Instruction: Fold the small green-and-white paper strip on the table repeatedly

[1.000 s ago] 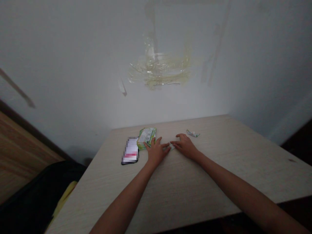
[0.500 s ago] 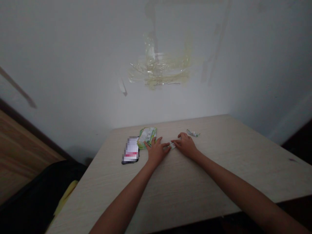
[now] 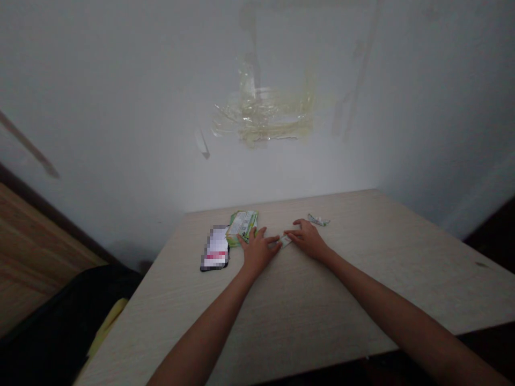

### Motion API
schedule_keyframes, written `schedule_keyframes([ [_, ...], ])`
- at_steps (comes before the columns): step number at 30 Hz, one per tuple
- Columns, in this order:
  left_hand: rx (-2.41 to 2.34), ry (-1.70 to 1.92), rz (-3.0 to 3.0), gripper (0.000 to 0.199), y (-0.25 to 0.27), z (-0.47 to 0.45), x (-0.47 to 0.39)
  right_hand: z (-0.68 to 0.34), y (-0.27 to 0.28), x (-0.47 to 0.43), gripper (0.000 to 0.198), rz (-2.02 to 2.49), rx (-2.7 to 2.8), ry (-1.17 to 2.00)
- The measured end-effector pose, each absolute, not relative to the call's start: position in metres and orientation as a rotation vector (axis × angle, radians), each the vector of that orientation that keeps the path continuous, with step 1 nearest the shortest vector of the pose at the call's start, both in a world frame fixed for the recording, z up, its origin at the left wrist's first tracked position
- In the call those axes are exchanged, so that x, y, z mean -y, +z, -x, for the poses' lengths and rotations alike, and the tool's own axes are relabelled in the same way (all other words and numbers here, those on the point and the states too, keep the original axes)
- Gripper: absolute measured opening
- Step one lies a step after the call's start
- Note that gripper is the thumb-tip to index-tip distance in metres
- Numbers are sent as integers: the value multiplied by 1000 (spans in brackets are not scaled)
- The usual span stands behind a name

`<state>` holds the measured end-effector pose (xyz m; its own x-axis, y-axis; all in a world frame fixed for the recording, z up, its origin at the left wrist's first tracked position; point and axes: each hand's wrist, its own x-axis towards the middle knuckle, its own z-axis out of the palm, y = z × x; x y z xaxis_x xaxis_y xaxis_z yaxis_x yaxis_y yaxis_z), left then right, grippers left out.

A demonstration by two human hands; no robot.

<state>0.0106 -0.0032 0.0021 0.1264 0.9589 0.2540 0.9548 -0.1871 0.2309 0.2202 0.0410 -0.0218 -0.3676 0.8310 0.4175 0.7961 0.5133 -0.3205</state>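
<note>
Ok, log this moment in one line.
left hand: at strip and packet; right hand: at strip; phone: beside packet; wrapper: beyond right hand

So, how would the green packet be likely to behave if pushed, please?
The green packet probably won't roll or tip, since it lies flat on the table. It is likely flexible, given its uneven, wrapper-like edges. Pushed left, it might bump the phone right beside it.

Single head cam, worn at head ht., facing fwd & down, wide view, surface (image 3: pixel 322 305) across lower half of frame, wall (image 3: pixel 161 107) filling upper half, forearms (image 3: pixel 213 324) in from btm. edge, L grip (image 3: pixel 258 250) & R grip (image 3: pixel 309 239) mid dist., below ctr.
</note>
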Motion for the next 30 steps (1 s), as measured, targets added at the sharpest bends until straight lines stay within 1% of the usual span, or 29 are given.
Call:
schedule_keyframes([
  [8,-2016,576,-2360,33,1,-12,4,-221,-26,-44,17,1149,2183,82],
  [15,-2032,583,-2353,33,2,-13,6,-228,-21,-41,13,965,2175,46],
  [25,-2045,571,-2357,34,1,-13,7,-236,-18,-40,13,885,2200,123],
  [30,-2043,559,-2357,34,0,-12,6,-239,-25,-45,15,878,2152,214],
])
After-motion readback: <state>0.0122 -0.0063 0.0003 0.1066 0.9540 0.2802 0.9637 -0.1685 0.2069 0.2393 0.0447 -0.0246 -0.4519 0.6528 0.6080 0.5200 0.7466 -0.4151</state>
